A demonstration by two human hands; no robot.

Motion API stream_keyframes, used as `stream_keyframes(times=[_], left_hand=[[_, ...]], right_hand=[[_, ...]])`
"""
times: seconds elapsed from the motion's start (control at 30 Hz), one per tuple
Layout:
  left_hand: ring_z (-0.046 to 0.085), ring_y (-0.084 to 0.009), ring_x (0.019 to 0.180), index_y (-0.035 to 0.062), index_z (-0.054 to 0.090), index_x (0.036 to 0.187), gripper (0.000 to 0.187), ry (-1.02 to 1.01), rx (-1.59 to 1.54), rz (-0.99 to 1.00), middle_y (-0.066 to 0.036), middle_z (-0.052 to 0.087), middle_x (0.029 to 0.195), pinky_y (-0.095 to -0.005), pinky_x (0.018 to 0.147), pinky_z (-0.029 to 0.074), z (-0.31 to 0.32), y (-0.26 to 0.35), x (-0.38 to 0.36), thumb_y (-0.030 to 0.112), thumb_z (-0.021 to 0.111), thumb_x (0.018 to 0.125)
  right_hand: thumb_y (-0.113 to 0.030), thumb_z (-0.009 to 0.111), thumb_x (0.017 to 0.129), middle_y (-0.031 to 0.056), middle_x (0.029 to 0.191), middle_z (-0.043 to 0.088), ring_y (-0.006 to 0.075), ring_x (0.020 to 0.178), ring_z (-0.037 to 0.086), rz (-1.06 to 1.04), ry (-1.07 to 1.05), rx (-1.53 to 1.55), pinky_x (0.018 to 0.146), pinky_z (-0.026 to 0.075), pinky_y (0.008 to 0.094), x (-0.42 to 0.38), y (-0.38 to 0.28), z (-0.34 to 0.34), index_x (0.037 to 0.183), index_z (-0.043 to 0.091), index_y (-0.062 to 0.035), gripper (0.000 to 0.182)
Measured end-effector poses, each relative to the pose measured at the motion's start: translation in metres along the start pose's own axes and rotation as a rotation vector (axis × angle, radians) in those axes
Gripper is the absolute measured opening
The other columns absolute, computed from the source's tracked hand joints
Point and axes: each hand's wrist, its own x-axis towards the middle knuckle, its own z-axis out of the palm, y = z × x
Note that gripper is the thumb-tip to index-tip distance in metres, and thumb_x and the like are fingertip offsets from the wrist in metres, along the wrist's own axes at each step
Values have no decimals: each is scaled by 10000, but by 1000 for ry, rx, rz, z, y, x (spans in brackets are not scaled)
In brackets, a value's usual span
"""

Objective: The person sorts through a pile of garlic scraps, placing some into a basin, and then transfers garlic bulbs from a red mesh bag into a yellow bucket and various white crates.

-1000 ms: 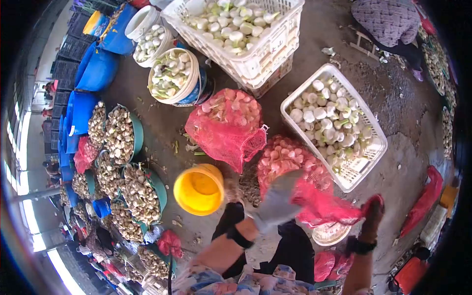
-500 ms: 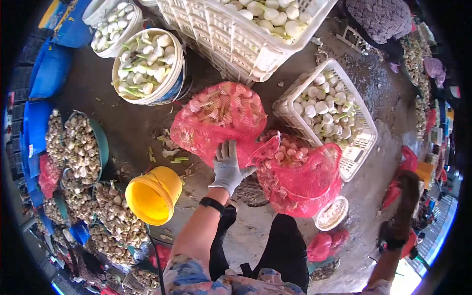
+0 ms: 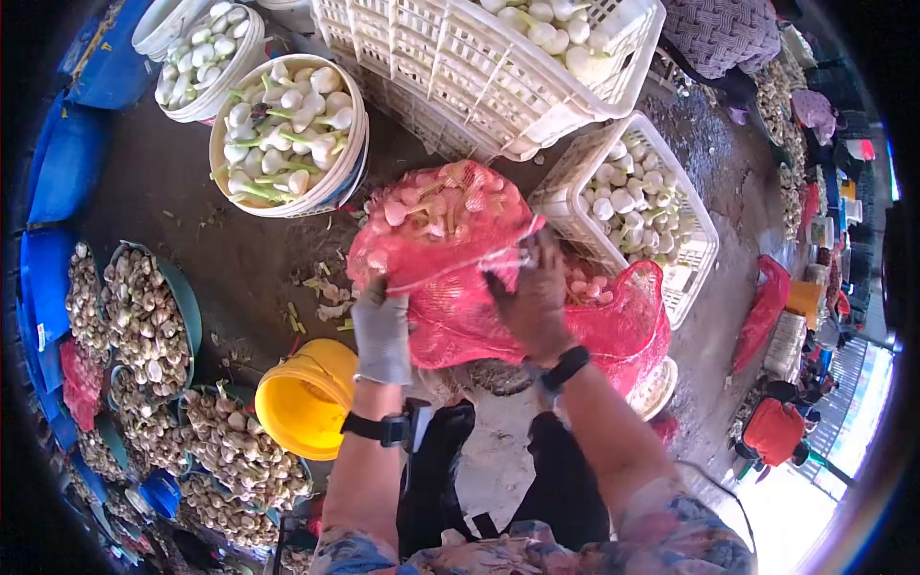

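Observation:
A red mesh bag (image 3: 446,206) full of garlic bulbs stands on the floor in front of me. My left hand (image 3: 381,335), in a pale grey glove, is closed on the left side of its mouth edge. The rim is drawn taut across toward my right hand (image 3: 539,305), which wears a dark, dirty glove and is slightly blurred. Its fingers and thumb curl around the bag's right edge. Directly to the right, partly behind my right hand, sits a second red mesh bag (image 3: 623,326), with garlic showing at its opening.
White crates (image 3: 671,283) of peeled garlic stand beyond and to the right. A white bucket (image 3: 355,153) of bulbs stands at upper left, a yellow bucket (image 3: 311,402) near my left forearm. Garlic heaps (image 3: 149,307) lie farther left. A person (image 3: 724,34) is at upper right.
My right hand has come in from the far right onto the bag's edge. My left hand has shifted left to the rim, and the bag's mouth is now stretched between both hands.

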Motion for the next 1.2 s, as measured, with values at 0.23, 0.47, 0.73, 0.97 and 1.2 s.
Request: stream_keyframes(times=[0.23,0.47,0.73,0.97,1.2], left_hand=[[633,-333,928,-24,595,1080,348,-121,641,506,-203,645,975,-357,823,478,-17,76,-13,47,514,749],[626,-306,953,-29,592,1100,398,-67,461,376,-184,646,1002,-348,866,469,-23,91,-19,0,466,723],[604,-342,951,51,592,1110,384,259,1352,508,-160,628,1019,-391,856,477,-54,120,-20,15,537,732],[633,-163,804,36,593,1068,242,190,-205,79,-63,638,970,-306,695,531,-58,133,7,226,507,945],[401,6,539,28,632,991,238,112,193,191,51,549,677,-162,475,264,-50,152,12,246,571,918]], right_hand=[[-193,713,743,195,1246,496,366,1217,439,-223,214,-288,1023,348,482,47,-59,-129,1191,511,-25,519],[-116,636,810,144,896,640,287,755,624,-238,-236,566,683,497,377,-4,-134,-105,1004,630,-42,207],[-174,437,972,88,1010,640,227,882,620,558,-309,1431,855,510,347,93,-47,10,1057,587,-16,234],[-150,448,954,111,1042,638,254,933,615,431,-467,1154,879,496,361,90,-70,-15,1051,587,-8,221],[-153,459,947,114,1043,635,258,943,610,336,-603,1006,880,493,363,124,-91,86,1060,582,-11,220]])
